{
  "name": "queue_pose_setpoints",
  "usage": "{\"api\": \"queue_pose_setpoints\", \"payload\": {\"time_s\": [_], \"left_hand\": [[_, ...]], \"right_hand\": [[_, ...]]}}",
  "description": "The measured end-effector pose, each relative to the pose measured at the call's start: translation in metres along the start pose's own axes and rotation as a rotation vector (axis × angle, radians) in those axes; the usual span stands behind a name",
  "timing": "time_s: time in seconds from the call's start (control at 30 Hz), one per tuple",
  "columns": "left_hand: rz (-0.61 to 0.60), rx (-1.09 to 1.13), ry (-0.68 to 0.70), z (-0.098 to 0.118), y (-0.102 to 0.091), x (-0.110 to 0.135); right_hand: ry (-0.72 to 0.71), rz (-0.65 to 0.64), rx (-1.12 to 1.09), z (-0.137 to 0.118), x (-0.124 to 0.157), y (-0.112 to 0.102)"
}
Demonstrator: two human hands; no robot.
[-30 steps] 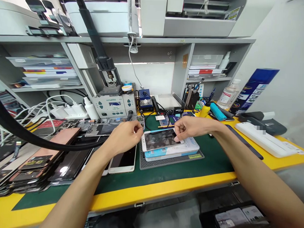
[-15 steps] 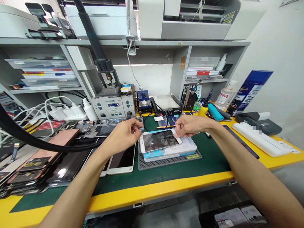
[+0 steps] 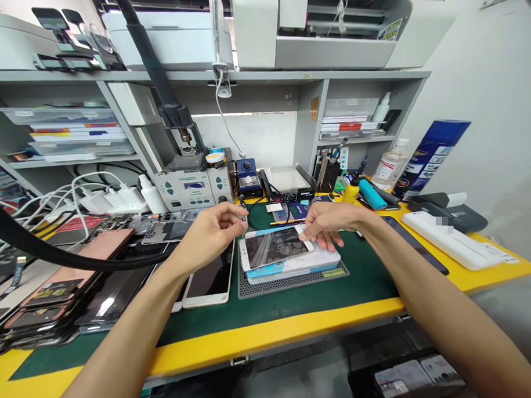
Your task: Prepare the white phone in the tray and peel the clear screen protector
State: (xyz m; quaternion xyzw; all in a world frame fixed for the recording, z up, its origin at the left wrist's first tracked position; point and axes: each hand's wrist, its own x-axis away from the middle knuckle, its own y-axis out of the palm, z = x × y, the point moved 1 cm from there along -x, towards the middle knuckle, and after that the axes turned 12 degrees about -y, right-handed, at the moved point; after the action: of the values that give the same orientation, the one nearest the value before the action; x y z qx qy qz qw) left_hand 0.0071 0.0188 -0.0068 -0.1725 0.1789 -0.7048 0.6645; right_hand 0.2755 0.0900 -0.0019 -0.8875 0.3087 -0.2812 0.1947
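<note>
A white-framed phone point(image 3: 272, 248) with a dark, blotchy screen rests tilted on a stack of pale blue and white boxes point(image 3: 324, 260). My right hand point(image 3: 323, 223) grips the phone's right end, thumb and bent index finger together at the edge, the other fingers spread over the boxes. Just above the phone's left corner is my left hand point(image 3: 221, 223), fingers loosely curled with a gap between thumb and index; I see nothing in it. Under the boxes lies a grey perforated mat point(image 3: 280, 288). Another white phone point(image 3: 208, 278) lies face up below my left hand.
Stacked phone parts point(image 3: 62, 279) crowd the left side of the green mat point(image 3: 305, 308). A black hose point(image 3: 84, 262) arcs in front of them. Behind stand a hot-air station point(image 3: 191, 188) and a yellow bottle point(image 3: 350, 192). A white device point(image 3: 455, 240) lies at the right.
My right hand's lower fingers have spread out from a curl. The left hand's fingers have shifted slightly up off the phone's corner. The whole view has moved a little.
</note>
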Motion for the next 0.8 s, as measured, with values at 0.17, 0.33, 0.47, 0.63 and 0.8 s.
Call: {"api": "queue_pose_setpoints", "payload": {"time_s": [0.17,0.33,0.47,0.63,0.8], "left_hand": [[-0.018,0.056,-0.044,0.0,0.002,0.001],[-0.029,0.006,-0.073,-0.002,-0.002,0.001],[-0.039,-0.018,-0.07,-0.003,-0.004,0.001],[-0.067,-0.016,-0.069,-0.002,-0.004,0.001],[-0.117,-0.042,-0.086,-0.002,-0.004,0.002]], "right_hand": [[-0.003,-0.02,-0.041,0.004,-0.003,-0.001],[-0.007,-0.021,-0.124,0.011,-0.006,-0.004],[-0.01,-0.036,-0.144,0.013,-0.007,-0.005],[-0.029,-0.061,-0.093,0.014,-0.008,-0.005],[-0.033,-0.059,-0.072,0.015,-0.008,-0.005]]}}
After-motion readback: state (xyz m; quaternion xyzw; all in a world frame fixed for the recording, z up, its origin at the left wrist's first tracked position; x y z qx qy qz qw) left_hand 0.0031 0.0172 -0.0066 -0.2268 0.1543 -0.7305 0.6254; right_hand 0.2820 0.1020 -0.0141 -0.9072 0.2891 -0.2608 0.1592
